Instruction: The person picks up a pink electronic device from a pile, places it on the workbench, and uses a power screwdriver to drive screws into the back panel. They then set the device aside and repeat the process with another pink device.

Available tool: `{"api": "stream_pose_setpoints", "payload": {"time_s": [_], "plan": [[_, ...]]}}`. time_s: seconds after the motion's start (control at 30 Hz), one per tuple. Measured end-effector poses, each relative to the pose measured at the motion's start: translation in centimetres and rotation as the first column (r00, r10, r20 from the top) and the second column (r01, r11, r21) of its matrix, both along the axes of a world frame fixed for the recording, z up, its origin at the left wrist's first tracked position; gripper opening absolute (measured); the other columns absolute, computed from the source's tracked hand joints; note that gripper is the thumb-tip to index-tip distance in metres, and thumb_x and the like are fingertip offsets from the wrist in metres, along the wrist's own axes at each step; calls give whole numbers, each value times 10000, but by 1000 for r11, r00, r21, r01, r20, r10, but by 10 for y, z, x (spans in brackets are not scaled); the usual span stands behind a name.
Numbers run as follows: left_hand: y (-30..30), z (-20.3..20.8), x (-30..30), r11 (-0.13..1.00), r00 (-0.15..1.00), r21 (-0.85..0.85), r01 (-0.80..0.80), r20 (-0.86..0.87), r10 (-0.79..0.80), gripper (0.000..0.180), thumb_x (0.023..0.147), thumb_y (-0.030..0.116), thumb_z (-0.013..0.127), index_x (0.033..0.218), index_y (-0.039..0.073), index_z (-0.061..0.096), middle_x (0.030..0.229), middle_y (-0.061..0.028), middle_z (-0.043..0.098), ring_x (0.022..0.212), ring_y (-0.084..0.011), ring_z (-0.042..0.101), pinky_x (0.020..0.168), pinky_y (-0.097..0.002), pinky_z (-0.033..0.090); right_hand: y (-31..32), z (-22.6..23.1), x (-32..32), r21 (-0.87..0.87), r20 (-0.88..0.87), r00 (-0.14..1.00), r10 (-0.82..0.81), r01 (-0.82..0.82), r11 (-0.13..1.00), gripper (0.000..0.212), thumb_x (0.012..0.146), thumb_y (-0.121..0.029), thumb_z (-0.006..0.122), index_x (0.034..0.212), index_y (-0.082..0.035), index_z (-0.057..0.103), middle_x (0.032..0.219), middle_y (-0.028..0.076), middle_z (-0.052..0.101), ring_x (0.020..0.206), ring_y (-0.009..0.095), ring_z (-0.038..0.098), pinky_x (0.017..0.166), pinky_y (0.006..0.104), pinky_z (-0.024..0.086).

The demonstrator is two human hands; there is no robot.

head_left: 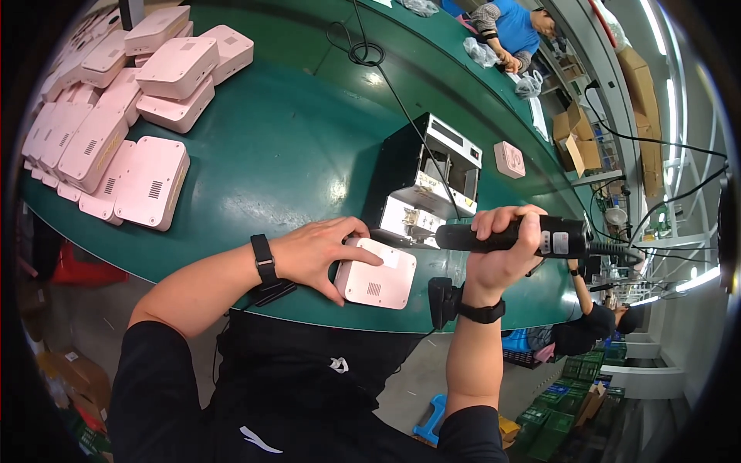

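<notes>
Reaching in with left forearm from lower left of screw feeder, palm down. Holding left grip fairly wide over left end of pink housing, with thumb at near corner and index finger laid across top. Find that housing flat on green surface, just in front of feeder. Holding right forearm upright in front of feeder, with wrist bent and right grip wrapped tight round black corded electric screwdriver, aimed left across feeder's front. Can't tell whether touching feeder with tip. Wearing black straps on both wrists.

Note shiny patches on surface left of feeder. See heaped pink housings well left of feeder, partly stacked, some tilted; one pink box just right of feeder; looped black cord hanging down past feeder. Beyond feeder, see co-worker in blue near clear plastic bags. Right of feeder, log open cardboard box, strip lights, another person, green crates.
</notes>
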State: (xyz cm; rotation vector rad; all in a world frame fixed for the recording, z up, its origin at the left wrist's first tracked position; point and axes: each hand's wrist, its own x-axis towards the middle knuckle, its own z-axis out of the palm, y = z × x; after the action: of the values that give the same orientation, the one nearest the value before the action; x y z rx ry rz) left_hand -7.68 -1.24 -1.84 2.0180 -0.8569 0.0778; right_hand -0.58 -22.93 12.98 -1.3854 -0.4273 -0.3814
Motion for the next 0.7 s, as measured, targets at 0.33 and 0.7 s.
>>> {"api": "stream_pose_setpoints", "payload": {"time_s": [0.33,0.7], "plan": [[1,0,0,1000,999,-2,3,-33,-3,773,576,380,910,1289,271,632,1255,-116,493,1130,-305,548,911,-398,492,24,6,-30,62,-70,967,245,-241,969,248,968,-320,496,1009,-76,470,661,50,474,491,168,463,528,352,427],[1,0,2,998,999,-57,13,-40,-16,654,588,307,914,1180,191,661,1262,-124,480,1119,-316,546,891,-393,519,46,-9,-38,-37,-106,918,381,-387,921,332,921,-361,584,1026,-80,442,669,62,493,482,175,463,515,352,428]]}}
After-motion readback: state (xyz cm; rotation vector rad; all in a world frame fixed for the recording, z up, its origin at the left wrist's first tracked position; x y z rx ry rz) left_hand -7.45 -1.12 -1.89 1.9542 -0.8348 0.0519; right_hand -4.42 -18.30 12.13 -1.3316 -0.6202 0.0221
